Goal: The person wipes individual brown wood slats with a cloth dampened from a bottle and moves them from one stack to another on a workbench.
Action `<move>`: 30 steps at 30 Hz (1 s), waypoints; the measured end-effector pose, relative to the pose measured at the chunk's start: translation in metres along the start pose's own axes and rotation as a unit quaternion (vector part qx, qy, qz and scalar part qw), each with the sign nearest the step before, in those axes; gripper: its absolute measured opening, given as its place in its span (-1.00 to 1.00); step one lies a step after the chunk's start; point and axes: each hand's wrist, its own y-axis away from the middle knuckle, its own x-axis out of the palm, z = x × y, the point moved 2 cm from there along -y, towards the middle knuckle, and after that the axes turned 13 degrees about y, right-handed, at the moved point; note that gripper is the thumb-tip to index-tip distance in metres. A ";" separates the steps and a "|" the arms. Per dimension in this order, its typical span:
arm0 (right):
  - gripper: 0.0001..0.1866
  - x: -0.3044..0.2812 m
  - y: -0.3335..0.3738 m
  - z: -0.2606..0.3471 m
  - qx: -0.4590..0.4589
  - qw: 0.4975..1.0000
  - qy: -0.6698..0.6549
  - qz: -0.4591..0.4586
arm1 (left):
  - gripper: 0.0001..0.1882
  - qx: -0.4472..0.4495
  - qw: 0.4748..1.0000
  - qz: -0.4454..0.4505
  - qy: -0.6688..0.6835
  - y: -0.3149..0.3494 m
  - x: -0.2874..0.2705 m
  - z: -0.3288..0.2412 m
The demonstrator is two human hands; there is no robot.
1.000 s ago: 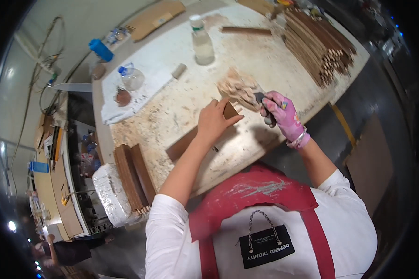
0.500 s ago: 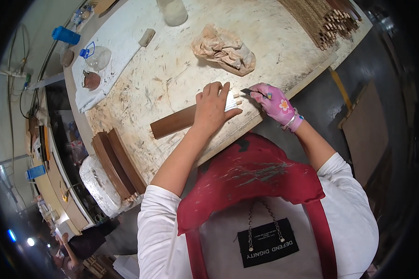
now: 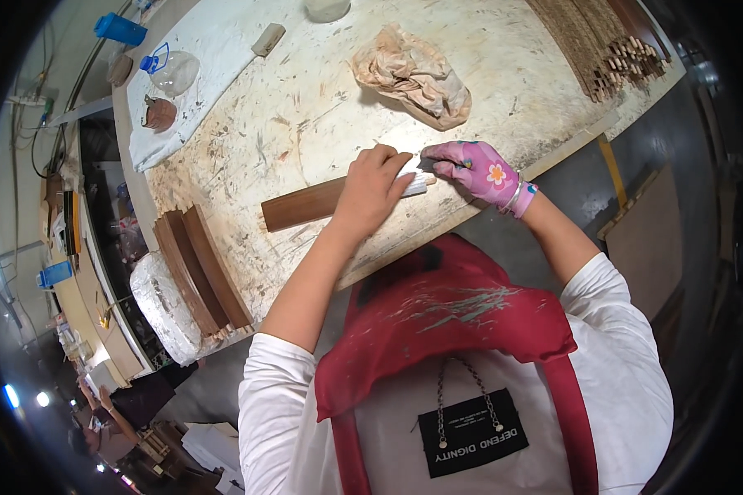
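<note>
A brown wooden piece with pale dowel pegs at its ends lies slanted on the worktable. Draped across its right part, my bare left hand grips it, fingers on the far side and thumb on the near side. Just beyond the thumb shows the piece's white right end. My right hand, in a pink flowered glove, pinches a small dark blade-like tool at that end. Whether the tool touches the piece I cannot tell.
A crumpled tan cloth lies beyond my hands. Several brown wooden pieces stand at the left table edge; a stack of pegged strips is far right. A clear jug and a grey block sit far left.
My right hand has turned, and its dark tool now points less outward beside the piece's right end. The left thumb has drawn closer to the fingers. The view has shifted slightly.
</note>
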 end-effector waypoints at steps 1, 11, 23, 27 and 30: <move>-0.67 0.000 -0.001 -0.003 0.000 1.000 -0.001 0.000 | -0.74 0.001 1.000 0.008 0.022 -0.002 -0.001 0.003; -0.72 -0.001 -0.001 -0.016 -0.118 0.991 0.058 -0.014 | -0.87 0.029 0.998 0.010 -0.048 -0.009 0.002 0.004; -0.72 -0.013 -0.015 -0.015 -0.074 0.990 -0.026 0.114 | -0.86 0.035 0.998 0.010 -0.043 -0.009 0.001 0.006; -0.70 -0.012 -0.017 -0.018 0.013 0.986 -0.113 0.119 | -0.85 0.037 0.998 0.015 -0.040 -0.009 0.001 0.006; -0.69 -0.012 -0.019 -0.016 -0.042 0.993 -0.038 0.108 | -0.85 0.039 0.999 0.012 -0.036 -0.009 0.001 0.008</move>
